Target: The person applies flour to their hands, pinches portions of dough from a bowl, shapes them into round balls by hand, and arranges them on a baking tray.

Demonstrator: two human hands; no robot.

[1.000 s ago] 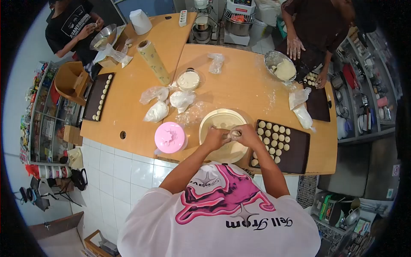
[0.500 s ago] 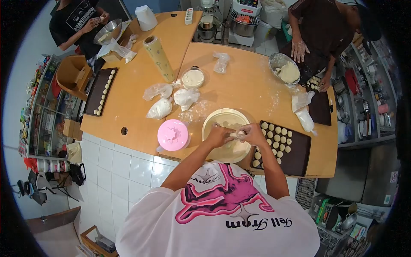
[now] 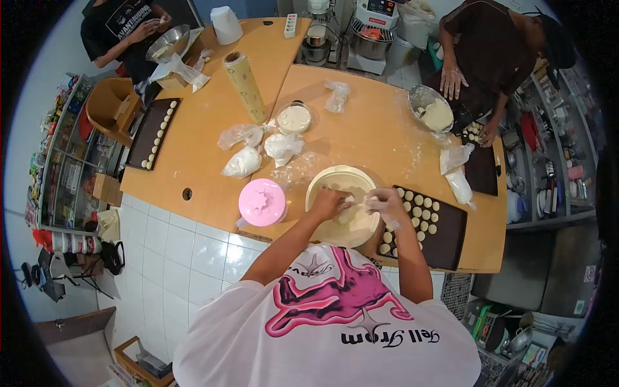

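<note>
Over the cream-coloured basin (image 3: 364, 173), my left hand (image 3: 329, 204) is closed on a lump of dough (image 3: 349, 199) that shows at its fingertips. My right hand (image 3: 387, 202), dusted white, is pinched at the basin's right side. A small pale piece of dough appears between its fingers, mostly hidden by them. The two hands are a short way apart. More dough lies low in the basin. Just right of my right hand is a dark baking tray (image 3: 449, 238) with several rows of round dough balls (image 3: 417, 211) on its left part.
A pink lidded pitcher (image 3: 262, 202) stands left of the basin. Behind it are flour bags (image 3: 243, 162), a tub of white powder (image 3: 294, 119) and a roll of film (image 3: 245, 87). Two co-workers handle dough at the far corners, with a metal bowl (image 3: 431, 108) and another tray (image 3: 153, 134).
My hands were together on the dough; now they have drawn apart, the right one moving rightward with a small piece. The view has shifted slightly.
</note>
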